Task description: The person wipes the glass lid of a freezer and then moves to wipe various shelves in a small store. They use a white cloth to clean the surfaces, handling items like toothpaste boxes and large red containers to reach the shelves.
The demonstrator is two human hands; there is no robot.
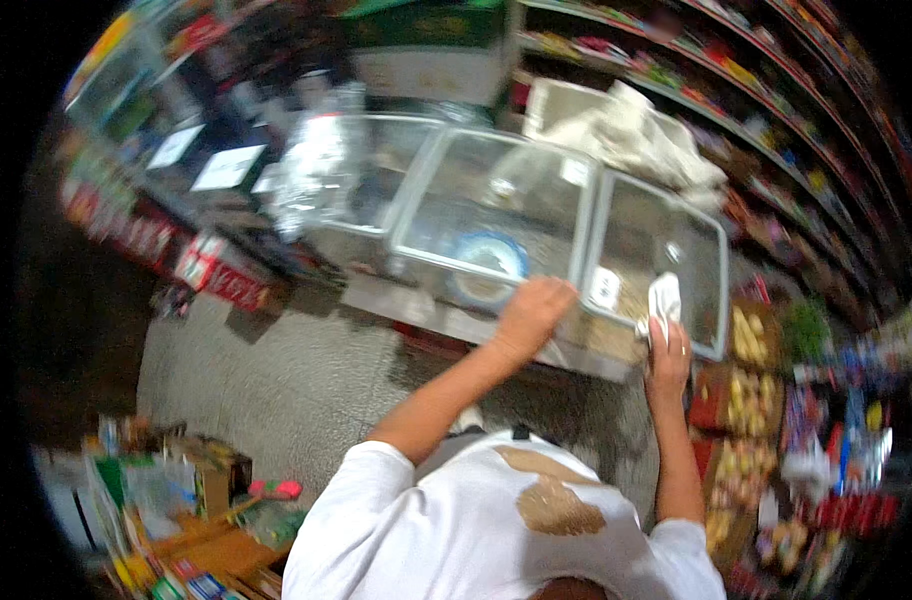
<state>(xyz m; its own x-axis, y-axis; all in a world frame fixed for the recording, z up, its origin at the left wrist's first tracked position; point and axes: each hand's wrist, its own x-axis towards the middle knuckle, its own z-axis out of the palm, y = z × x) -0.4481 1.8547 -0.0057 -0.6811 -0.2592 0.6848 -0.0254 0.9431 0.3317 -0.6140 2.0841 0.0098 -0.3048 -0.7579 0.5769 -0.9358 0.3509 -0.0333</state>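
Note:
My left hand (537,309) rests with curled fingers at the front edge of the middle clear-lidded bin (501,199); whether it grips the lid's rim is blurred. A blue-rimmed bowl (489,259) shows through that lid, just beyond the hand. To the right, my right hand (669,356) holds a crumpled white cloth (664,301) against the front part of the right bin's clear lid (669,247). Pale loose grains (630,300) lie under that lid, beside a white label (604,289). A third clear-lidded bin (384,176) stands at the left.
A white sack (632,131) lies behind the bins. Plastic-wrapped goods (321,161) sit at the left. Shelves of packets (696,56) curve round the back right. Boxes of produce (748,401) line the right side. Boxes and packaging (208,517) are at lower left, beyond the grey floor (276,382).

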